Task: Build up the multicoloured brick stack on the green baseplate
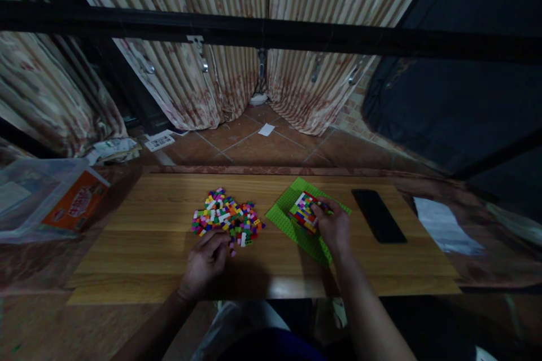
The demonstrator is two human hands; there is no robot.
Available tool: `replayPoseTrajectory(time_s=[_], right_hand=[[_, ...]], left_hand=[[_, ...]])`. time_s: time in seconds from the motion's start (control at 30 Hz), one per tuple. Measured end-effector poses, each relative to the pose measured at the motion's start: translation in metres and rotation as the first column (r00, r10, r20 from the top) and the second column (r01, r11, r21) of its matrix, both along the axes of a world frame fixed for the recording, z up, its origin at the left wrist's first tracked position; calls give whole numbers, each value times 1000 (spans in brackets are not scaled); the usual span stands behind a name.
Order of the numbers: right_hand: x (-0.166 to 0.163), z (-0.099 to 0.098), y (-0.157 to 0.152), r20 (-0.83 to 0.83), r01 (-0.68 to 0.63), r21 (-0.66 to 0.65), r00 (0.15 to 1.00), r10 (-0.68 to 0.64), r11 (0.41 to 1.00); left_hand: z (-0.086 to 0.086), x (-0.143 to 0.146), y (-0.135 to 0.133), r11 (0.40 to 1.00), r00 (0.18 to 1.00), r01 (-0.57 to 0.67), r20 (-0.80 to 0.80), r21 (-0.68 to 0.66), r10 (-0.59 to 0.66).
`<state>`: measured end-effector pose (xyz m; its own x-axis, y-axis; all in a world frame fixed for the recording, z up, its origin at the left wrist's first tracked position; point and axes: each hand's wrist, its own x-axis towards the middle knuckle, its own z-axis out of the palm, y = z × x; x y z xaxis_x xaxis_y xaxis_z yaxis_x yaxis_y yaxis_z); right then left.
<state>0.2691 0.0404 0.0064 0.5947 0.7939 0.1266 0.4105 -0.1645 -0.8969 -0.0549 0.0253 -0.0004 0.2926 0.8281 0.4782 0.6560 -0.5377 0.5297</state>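
Observation:
A colourful structure of small toy bricks stands on a green studded baseplate, right of the middle of the table. My right hand is closed at the structure's right side, thumb and fingers against its bricks; whether a loose brick is also between them is hidden. To the left lies a heap of loose toy bricks in many colours. At its near edge my left hand has its fingers curled and pressed together, and what they hold, if anything, cannot be made out. A few single bricks lie beside these fingertips.
A black phone lies on the wooden table, right of the baseplate. Off the table's left end is a clear plastic box with an orange label. Crumpled white paper is at the right. A dark bar crosses beyond the table.

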Motion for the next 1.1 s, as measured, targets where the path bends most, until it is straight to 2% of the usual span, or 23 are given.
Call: replayPoseTrajectory(time_s=[0.27,0.43,0.53,0.63,0.73,0.93,1.1], right_hand=[[0,3,-6,-22,-19,28,1000,20,999],[-4,16,-24,191,38,216,978,-80,976],[-27,24,-36,237,-104,237,970,46,966],[-61,22,-43,277,-329,152,919,279,932],[-90,13,-43,332,-439,42,853,402,897],[-110,2,-28,425,-479,-166,754,500,862],[-112,1,-20,483,-468,-237,703,522,851]], left_hand=[[6,3,-2,1000,1000,-2,23,20,1],[6,4,-3,1000,1000,12,18,-7,-12],[5,4,-3,1000,1000,7,24,-24,-6],[5,5,-4,999,999,12,34,-31,-11],[5,5,-4,1000,999,7,40,-30,-5],[3,4,-3,1000,1000,6,26,-28,-5],[3,4,-3,1000,999,7,32,-15,-7]])
